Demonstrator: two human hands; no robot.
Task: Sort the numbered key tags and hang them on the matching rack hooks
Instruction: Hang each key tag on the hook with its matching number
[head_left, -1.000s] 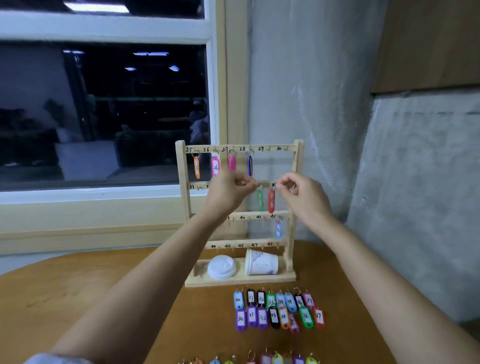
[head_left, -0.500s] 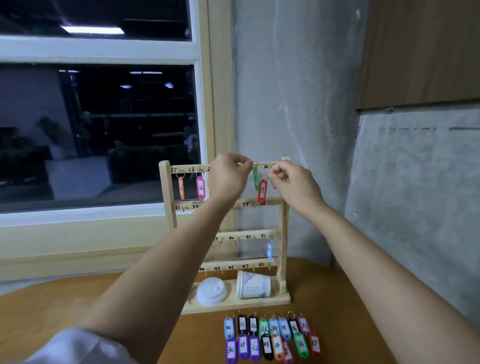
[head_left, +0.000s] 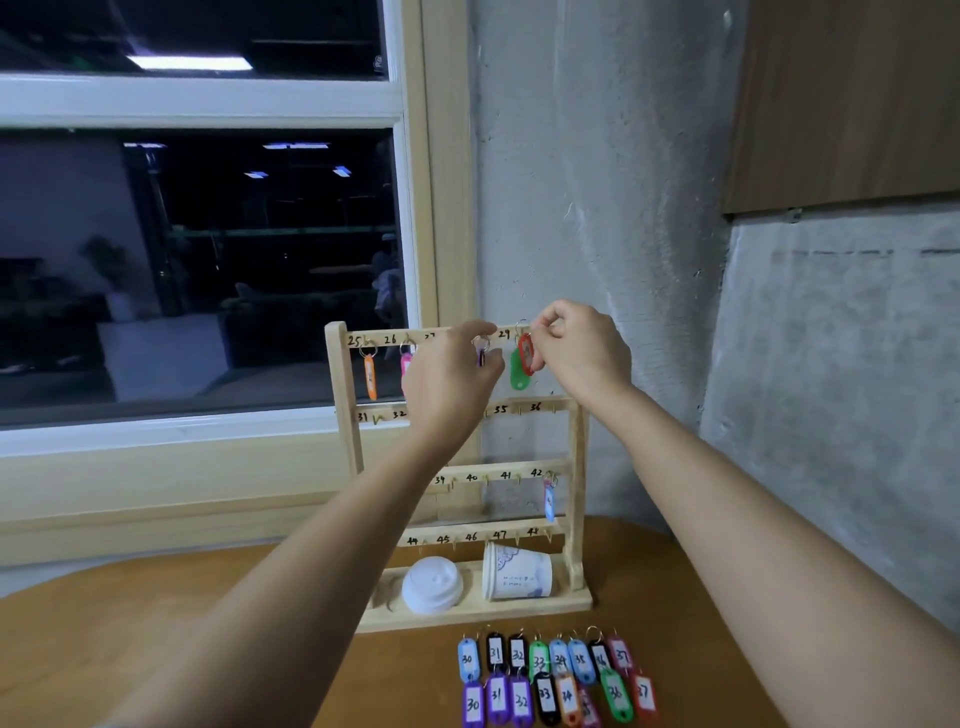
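The red tag (head_left: 526, 353) is up at the top bar (head_left: 395, 332) of the rack (head_left: 576, 467), just right of the number 29. The right hand (head_left: 576, 353) pinches it at its ring end with bent fingers. A green tag (head_left: 518, 374) hangs right behind the red one.

The left hand (head_left: 452, 384) is just to the left, fingers curled, with one fingertip on the top bar. A purple tag (head_left: 481, 356) peeks out by its fingers, but I cannot tell if the hand holds it. The two hands are very near each other.

An orange tag (head_left: 369, 376) and a pink tag (head_left: 405, 366) hang on the left of the top bar. A blue tag (head_left: 549, 501) hangs low on the right, by 42.

The rack stands at the far side of the table (head_left: 208, 649), close to the wall (head_left: 597, 208). A cup (head_left: 514, 577) on its side and a lid (head_left: 432, 584) sit on its base. Two rows of loose tags (head_left: 556, 680) lie just in front of the rack, near the table's near edge. Left of the rack the table top runs wide under the left arm.
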